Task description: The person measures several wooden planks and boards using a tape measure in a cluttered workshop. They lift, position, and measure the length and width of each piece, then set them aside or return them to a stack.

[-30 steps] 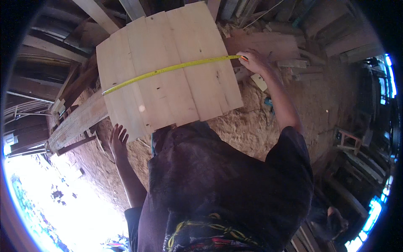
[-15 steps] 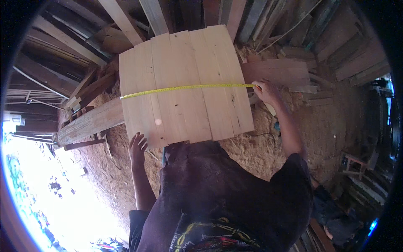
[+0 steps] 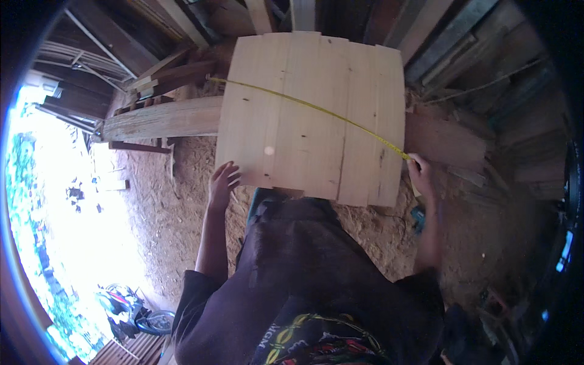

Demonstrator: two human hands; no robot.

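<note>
A pale wooden panel (image 3: 316,140) made of several boards side by side, with uneven ends, lies in front of me. Across it runs a yellow tape measure (image 3: 328,112), slanting from beyond the panel's left edge down to its right edge. My right hand (image 3: 421,175) grips the near end of that tape just off the right edge; the case, if there, is hidden in the hand. At the panel's near left corner, my left hand (image 3: 222,184) holds nothing, its fingers stretched and apart. Whether those fingertips touch the wood I cannot tell.
A thick plank (image 3: 161,118) sticks out to the left beneath the panel, and a reddish board (image 3: 447,143) to the right. Timber (image 3: 420,30) leans along the far side. Sawdust-covered ground (image 3: 182,213) lies below. A motorcycle (image 3: 137,313) stands at lower left.
The tape has swung from nearly level to a slant, its free end now past the panel's left edge. My right hand has come nearer me along the right edge. The view has shifted.
</note>
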